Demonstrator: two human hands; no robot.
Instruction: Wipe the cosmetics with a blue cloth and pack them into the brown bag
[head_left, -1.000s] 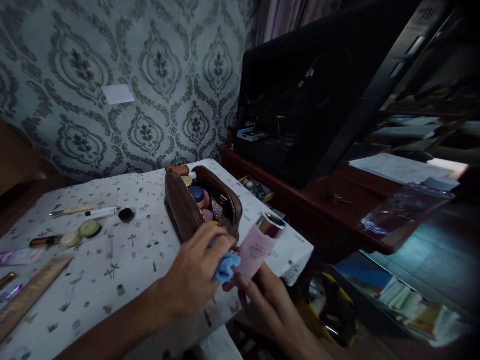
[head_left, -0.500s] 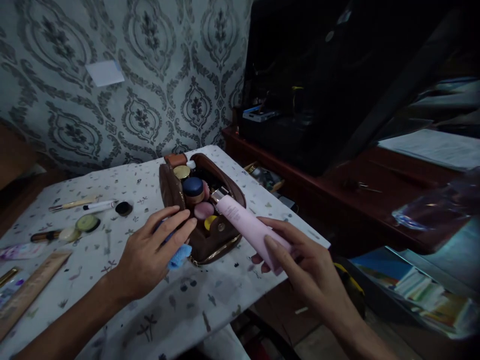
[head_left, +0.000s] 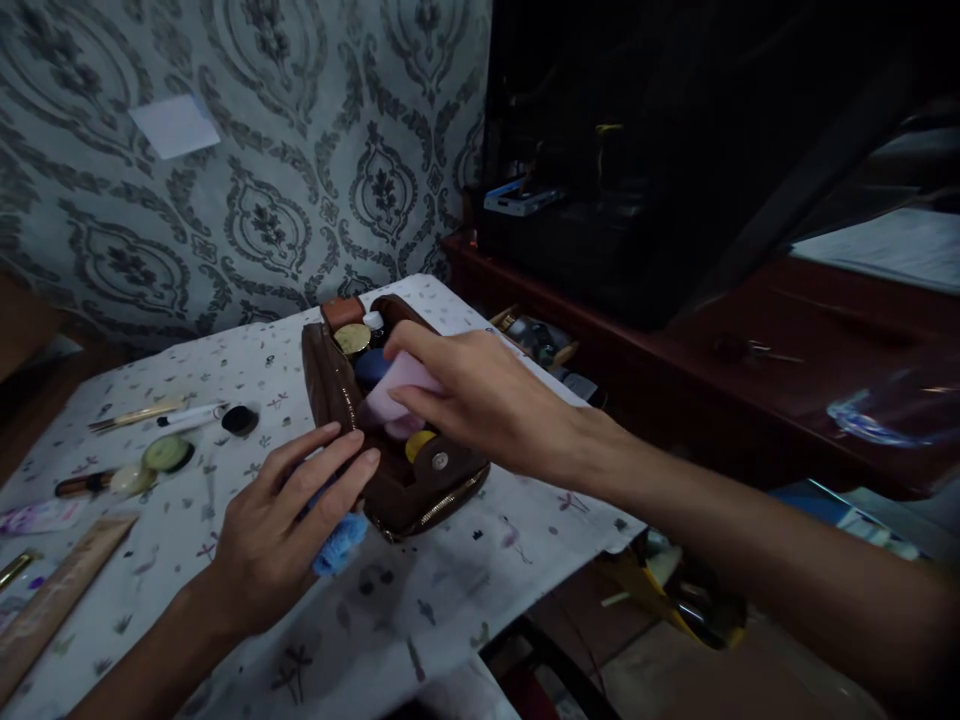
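A brown zippered cosmetic bag [head_left: 321, 375] stands open on the table. A pale pink tube [head_left: 409, 378] tilts down into it, with the fingers of my right hand [head_left: 480, 390] wrapped round it. Part of the tube is hidden by that hand. My left hand [head_left: 281, 530] is at the bag's near left edge, fingertips on or beside the rim. Blue fuzzy cloth [head_left: 341, 545] bulges out from beneath its palm; the thumb is hidden. Inside the bag show a gold round lid [head_left: 352, 340], a dark blue lid [head_left: 371, 368], a white cap [head_left: 373, 320] and something yellow [head_left: 417, 445].
On the left of the patterned tabletop [head_left: 247, 670] lie brushes [head_left: 135, 416], a white pen-like stick [head_left: 191, 415], a black cap [head_left: 240, 420], a green round pot [head_left: 167, 454] and a long beige tube [head_left: 64, 605]. A dark red cabinet [head_left: 720, 390] stands to the right.
My right hand has moved left and up, carrying the pink tube into the bag and turning it over. My left hand has shifted slightly left and down, the blue cloth moving with it.
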